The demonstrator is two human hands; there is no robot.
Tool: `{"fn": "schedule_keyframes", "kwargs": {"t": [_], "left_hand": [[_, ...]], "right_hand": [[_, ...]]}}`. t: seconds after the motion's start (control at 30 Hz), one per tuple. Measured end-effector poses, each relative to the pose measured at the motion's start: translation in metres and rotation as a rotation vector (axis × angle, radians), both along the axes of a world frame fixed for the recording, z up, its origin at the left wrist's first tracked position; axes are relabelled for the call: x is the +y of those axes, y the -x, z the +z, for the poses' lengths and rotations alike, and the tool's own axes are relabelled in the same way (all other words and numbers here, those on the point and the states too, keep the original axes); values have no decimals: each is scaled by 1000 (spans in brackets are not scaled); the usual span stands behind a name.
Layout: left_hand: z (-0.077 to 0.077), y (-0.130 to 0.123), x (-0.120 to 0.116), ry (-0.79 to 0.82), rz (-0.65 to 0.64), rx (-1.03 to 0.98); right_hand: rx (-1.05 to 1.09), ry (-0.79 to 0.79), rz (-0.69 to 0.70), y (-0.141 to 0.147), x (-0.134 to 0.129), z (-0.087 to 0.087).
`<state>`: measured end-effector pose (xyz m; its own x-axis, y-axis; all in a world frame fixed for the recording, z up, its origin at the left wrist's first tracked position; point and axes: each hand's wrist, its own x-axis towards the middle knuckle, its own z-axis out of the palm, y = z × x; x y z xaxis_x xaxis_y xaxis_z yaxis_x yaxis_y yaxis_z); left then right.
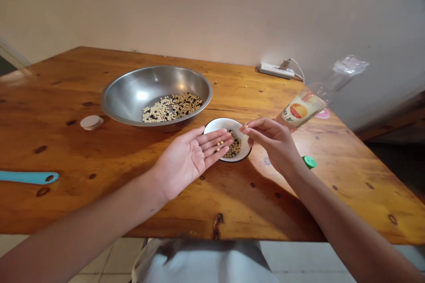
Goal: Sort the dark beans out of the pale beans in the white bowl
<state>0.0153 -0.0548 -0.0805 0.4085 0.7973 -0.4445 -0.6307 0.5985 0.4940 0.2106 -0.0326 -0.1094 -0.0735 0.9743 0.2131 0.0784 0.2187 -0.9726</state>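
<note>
Head view showed the left hand (187, 157) palm up, its grip opened flat over the bowl (247, 151), perhaps so strays from its loose beans (222, 142) dropped inside. The right hand's (246, 128) grip pinched one bean (246, 126) near the rim, likely fingertip-only because it was tiny. Beyond, the basin (128, 95) held more.
</note>
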Motion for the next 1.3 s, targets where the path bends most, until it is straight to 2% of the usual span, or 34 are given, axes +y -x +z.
{"fn": "schedule_keyframes", "kwargs": {"t": [0.23, 0.4, 0.53, 0.87, 1.3], "left_hand": [[-1, 0, 0, -7, -41, -14], [0, 1, -1, 0, -37, -11], [1, 0, -1, 2, -32, 0], [-1, 1, 0, -4, -38, -7], [0, 1, 0, -11, -35, 16]], "right_hand": [[46, 16, 92, 1, -2, 1], [-16, -18, 139, -1, -2, 2], [-47, -27, 119, -2, -2, 2], [92, 42, 111, -1, -2, 5], [39, -19, 117, 5, -10, 9]]}}
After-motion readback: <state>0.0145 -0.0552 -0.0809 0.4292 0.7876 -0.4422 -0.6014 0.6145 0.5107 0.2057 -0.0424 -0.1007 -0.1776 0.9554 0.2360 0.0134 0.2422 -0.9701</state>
